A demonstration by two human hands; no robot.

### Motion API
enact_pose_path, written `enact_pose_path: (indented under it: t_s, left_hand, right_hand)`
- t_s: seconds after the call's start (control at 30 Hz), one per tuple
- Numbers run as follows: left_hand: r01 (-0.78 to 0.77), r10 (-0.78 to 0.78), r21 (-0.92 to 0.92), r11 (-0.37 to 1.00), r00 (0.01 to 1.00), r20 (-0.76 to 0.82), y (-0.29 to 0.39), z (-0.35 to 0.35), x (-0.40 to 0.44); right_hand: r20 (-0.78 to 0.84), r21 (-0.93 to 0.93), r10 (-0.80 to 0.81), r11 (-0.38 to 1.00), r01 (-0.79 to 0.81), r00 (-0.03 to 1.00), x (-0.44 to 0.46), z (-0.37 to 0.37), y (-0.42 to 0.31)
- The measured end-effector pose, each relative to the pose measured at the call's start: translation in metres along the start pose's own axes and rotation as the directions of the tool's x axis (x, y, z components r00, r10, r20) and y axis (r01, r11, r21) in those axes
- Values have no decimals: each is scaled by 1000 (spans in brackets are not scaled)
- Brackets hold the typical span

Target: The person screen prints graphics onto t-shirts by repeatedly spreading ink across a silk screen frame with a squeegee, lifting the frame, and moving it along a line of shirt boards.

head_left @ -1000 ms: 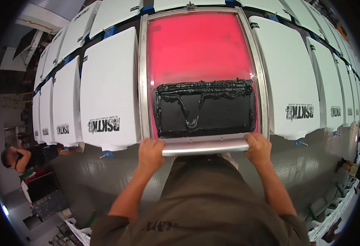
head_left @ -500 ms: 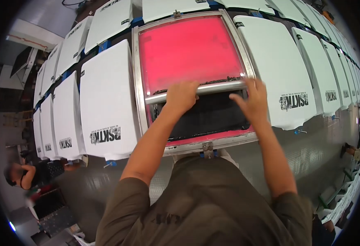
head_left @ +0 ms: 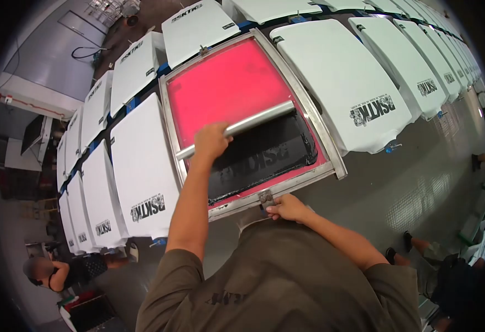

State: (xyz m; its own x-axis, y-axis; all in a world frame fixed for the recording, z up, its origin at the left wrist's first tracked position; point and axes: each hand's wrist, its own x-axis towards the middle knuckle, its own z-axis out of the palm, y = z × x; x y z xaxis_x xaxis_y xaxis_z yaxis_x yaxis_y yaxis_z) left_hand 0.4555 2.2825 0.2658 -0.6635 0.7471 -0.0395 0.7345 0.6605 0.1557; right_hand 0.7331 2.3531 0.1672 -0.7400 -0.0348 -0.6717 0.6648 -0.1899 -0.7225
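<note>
My left hand (head_left: 212, 141) is wrapped round the left part of a squeegee's metal handle (head_left: 256, 119). The squeegee lies across a screen-printing frame (head_left: 308, 178) with bright pink mesh (head_left: 220, 88). Black ink (head_left: 237, 177) covers the mesh on the near side of the handle, and mirrored lettering shows in it. At the near rail, my right hand (head_left: 288, 208) has its thumb and fingers closed at a small metal bracket (head_left: 266, 197). Part of that grip is hidden.
Printed white shirts on boards stand on both sides, one left (head_left: 143, 160) and one right (head_left: 336, 83), with further rows behind. Blue clamps (head_left: 392, 146) stick out below the boards. One person (head_left: 76, 271) is at the lower left, another (head_left: 447, 276) at the lower right.
My right hand has left the squeegee and moved down to the bracket at the near rail. My left hand still holds the squeegee. The view has turned, and lettering shows in the ink area.
</note>
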Motion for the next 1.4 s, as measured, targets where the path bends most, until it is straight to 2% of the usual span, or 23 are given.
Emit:
enact_pose_path:
  t_s: [0.17,0.23,0.3,0.33,0.4,0.47,0.53,0.6,0.7,0.77,0.8,0.87,0.9,0.97,1.03,1.1,1.17,1.2,1.23,1.27,1.3,1.33,1.4]
  left_hand:
    - [-140,138,-14,990,987,-77,28,21,-78]
    - [-175,169,-16,984,969,-179,49,33,-126]
    - [-167,161,-12,986,966,-200,68,41,-168]
    - [-175,154,-75,982,960,-234,73,40,-177]
    - [-191,170,-100,976,967,-190,63,30,-163]
    - [-75,82,-176,982,996,34,56,-5,-131]
    - [-5,18,-158,987,997,80,46,-20,-99]
    - [-54,49,-119,991,998,-43,34,-26,-66]
    - [-31,30,-80,996,1000,-6,11,-22,-15]
    - [-9,13,-56,998,998,63,-1,-21,2]
    - [-1,3,-18,1000,991,137,-8,-20,8]
    - [-1,18,-106,994,988,156,-32,-24,9]
    - [32,-4,-144,989,982,191,-46,-30,5]
    - [144,-123,-160,977,984,132,-68,-50,-19]
    - [212,-237,-156,965,957,-167,-98,-37,-51]
    - [265,-341,-304,915,911,-231,-132,-11,-71]
    - [362,-508,-565,742,853,-121,-144,12,-77]
    - [350,-532,-684,640,844,-67,-148,22,-77]
    - [335,-550,-785,522,835,-9,-155,34,-79]
    - [219,-463,-875,432,886,-7,-175,66,-78]
    - [217,-491,-922,322,870,33,-176,75,-77]
    - [210,-514,-954,212,855,74,-176,78,-76]
    - [180,-518,-972,152,852,76,-175,75,-76]
  right_hand:
    - [-75,52,-93,994,97,993,0,7,10]
    - [-70,8,-72,997,73,995,-8,6,-5]
    - [-79,-70,-158,986,152,984,-4,8,1]
    - [-139,38,-182,981,189,973,4,10,14]
    - [-115,-36,-176,984,173,978,-7,10,5]
    - [-133,-26,-142,990,140,981,-7,11,8]
    - [-116,-38,-122,992,118,986,-11,11,7]
    - [-145,-29,-128,992,125,981,-13,12,6]
    - [-135,-76,-113,992,104,984,-16,10,7]
    - [-128,-463,-196,879,117,972,-27,6,-11]
    - [-130,-476,-191,873,108,973,-32,2,-19]
    - [-80,-799,-226,596,73,971,-42,-6,-32]
    - [-51,-674,-98,738,38,994,-48,-18,-46]
    - [-129,-397,-115,916,56,985,-69,-47,-72]
    - [-506,-425,-342,898,116,792,-80,-81,-89]
    - [-654,-696,-564,709,-111,504,-75,-124,-82]
    - [-762,-616,-445,722,-314,470,-54,-166,-63]
    - [-748,-569,-314,757,-321,585,-40,-189,-52]
    - [-698,-464,-242,870,-168,674,-23,-198,-39]
    - [-620,-326,-196,945,-22,760,-13,-205,-30]
    - [-657,-230,-222,969,89,720,-7,-193,-27]
    - [-688,-212,-193,975,60,699,-5,-187,-31]
    - [-739,-204,-185,978,46,647,-11,-179,-43]
